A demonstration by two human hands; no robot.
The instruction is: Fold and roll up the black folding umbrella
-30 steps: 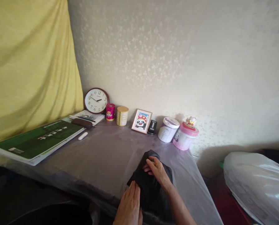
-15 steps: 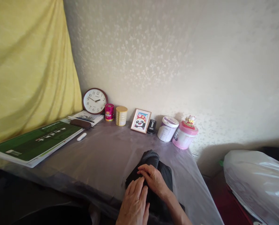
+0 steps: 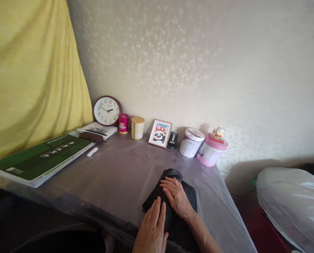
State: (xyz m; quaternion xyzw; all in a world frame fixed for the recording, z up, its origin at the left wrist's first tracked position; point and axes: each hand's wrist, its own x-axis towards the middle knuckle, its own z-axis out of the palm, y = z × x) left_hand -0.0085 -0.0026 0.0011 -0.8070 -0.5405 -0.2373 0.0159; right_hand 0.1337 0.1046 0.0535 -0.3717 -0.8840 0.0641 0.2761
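A black folded piece of cloth or garment [image 3: 190, 196] lies near the front edge of the table, to the right of its middle; its exact kind is not clear. My left hand [image 3: 153, 225] rests on its lower left part, fingers stretched forward and flat. Higher up on the same black fabric lies my right hand [image 3: 176, 196], palm down, its fingers extended toward the left. A rounded fold of the fabric rises just beyond the right fingers. Both palms are hidden from view.
Along the wall stand a clock [image 3: 108, 110], a pink can [image 3: 123, 124], a yellow tin [image 3: 137, 128], a framed panda picture [image 3: 160, 133] and two tubs [image 3: 191, 142]. A green book [image 3: 43, 158] lies left. Right of the table is a plastic-wrapped bundle [image 3: 291, 200].
My right hand has moved slightly up and right over the black fabric, away from the left fingertips. The hands are now further apart. The view has shifted a little.
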